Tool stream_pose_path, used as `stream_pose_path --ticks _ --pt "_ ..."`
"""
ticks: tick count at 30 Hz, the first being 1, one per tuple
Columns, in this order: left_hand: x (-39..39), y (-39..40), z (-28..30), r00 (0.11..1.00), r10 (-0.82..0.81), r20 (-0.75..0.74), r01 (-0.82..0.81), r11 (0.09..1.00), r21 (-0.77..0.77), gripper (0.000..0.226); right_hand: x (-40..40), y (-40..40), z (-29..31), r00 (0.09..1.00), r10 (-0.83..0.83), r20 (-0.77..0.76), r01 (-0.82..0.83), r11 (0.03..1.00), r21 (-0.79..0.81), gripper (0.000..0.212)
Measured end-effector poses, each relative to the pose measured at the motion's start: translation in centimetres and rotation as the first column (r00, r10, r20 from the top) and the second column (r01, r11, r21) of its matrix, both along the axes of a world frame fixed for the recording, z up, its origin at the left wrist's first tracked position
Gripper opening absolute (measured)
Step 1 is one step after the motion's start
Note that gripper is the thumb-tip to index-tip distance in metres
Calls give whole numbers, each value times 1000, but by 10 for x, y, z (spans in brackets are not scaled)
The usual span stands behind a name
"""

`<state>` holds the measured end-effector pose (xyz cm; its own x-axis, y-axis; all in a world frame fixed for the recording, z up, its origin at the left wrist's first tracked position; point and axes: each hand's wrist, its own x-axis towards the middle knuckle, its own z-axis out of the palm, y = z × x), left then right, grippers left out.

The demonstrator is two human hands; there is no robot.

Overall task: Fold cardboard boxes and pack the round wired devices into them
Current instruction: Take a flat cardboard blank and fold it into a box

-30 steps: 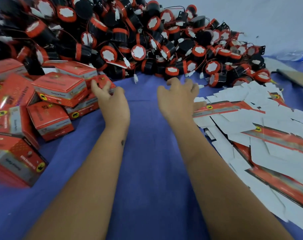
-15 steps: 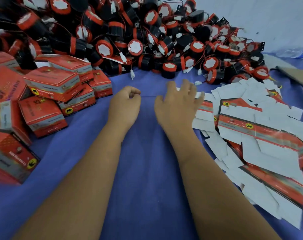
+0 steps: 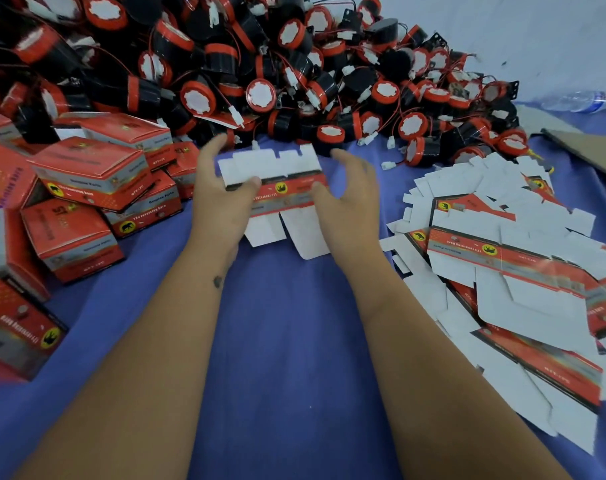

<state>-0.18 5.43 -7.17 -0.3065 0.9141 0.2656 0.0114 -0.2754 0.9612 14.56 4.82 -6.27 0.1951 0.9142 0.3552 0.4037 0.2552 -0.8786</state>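
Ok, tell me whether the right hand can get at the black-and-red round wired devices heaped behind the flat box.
Probably yes: the right hand holds the flat red-and-white cardboard box just short of the heap of black-and-red round wired devices, but it must let go first.

The left hand (image 3: 221, 192) hides the flat box's (image 3: 277, 178) left end; box lettering is blurred.

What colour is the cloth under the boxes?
Blue cloth, plain; clearest in the head view.
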Motion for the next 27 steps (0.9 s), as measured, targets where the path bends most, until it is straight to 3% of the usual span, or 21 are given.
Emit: stream_pose_path --ticks 2,4,6,9,11,13,16,18,20,27 --pt "-3 -1 3 987 -63 150 54 997 60 64 7 4 4 996 -30 -85 23 996 -81 49" --pt "-2 -1 6 981 -80 178 67 995 78 61 10 3 8 961 39 -275 -75 990 -119 25" --pt "1 -4 9 987 -67 145 59 997 54 59 7 0 14 939 38 -343 -37 999 8 12" --pt "5 -7 14 995 -32 93 34 999 -21 67 -1 -2 18 920 77 -384 8 977 214 24" --pt "6 -10 15 989 -119 87 118 993 13 84 -7 -4 13 945 125 -303 -47 967 252 26" --pt "7 -10 15 967 -247 68 244 968 54 106 -7 -5 3 989 104 -100 -76 965 249 28" --pt "7 -9 12 946 -320 56 317 947 45 121 -6 -3 -7 989 98 114 -123 963 238 47" --pt "8 -9 10 960 -266 -88 271 961 59 134 -7 -2 -11 971 179 160 -210 957 200 59" --pt "13 -11 9 951 -198 -236 232 964 129 132 -9 -3 -12 954 247 171 -267 958 105 68" --pt "14 -13 12 948 114 -297 -18 951 308 133 -13 -3 -13 947 296 124 -309 945 107 63"
